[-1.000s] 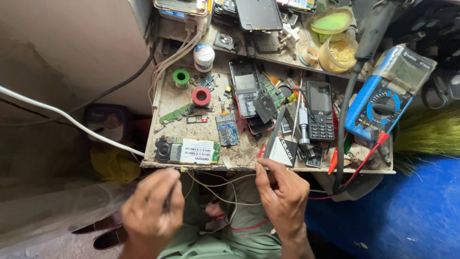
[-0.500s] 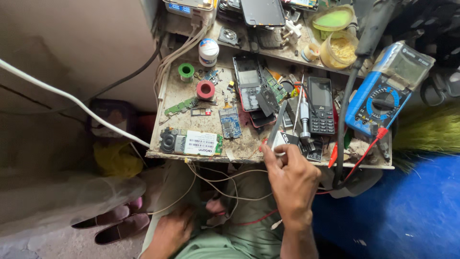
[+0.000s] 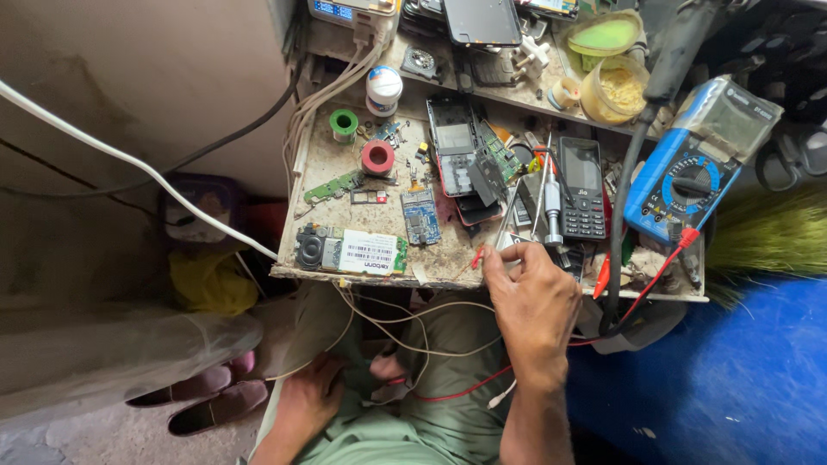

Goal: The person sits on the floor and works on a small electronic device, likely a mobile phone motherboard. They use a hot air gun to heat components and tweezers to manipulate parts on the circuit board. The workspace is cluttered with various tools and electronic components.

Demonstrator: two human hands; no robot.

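I note one white rectangular label with black bar markings (image 3: 369, 252) on a green circuit board (image 3: 349, 251) at the lower left edge of the cluttered wooden workbench (image 3: 388, 269). A white round tub with a blue-and-red band (image 3: 383, 86) stands at upper centre. Two tape rolls lie near it: one green (image 3: 344, 124), one red (image 3: 377, 158). One black keypad phone (image 3: 581, 189) sits right of centre, one blue multimeter (image 3: 693, 164) at the far right, and a thick black cable (image 3: 627, 207) hangs between them.

My right hand (image 3: 534, 297) rests at the bench's front edge, fingers pinched together on a thin red-tipped probe (image 3: 475, 257) beside a silver screwdriver (image 3: 552, 211). My left hand (image 3: 312, 398) lies low in my lap at lower centre, fingers curled among loose white wires (image 3: 405, 331); I cannot tell whether it grips anything.
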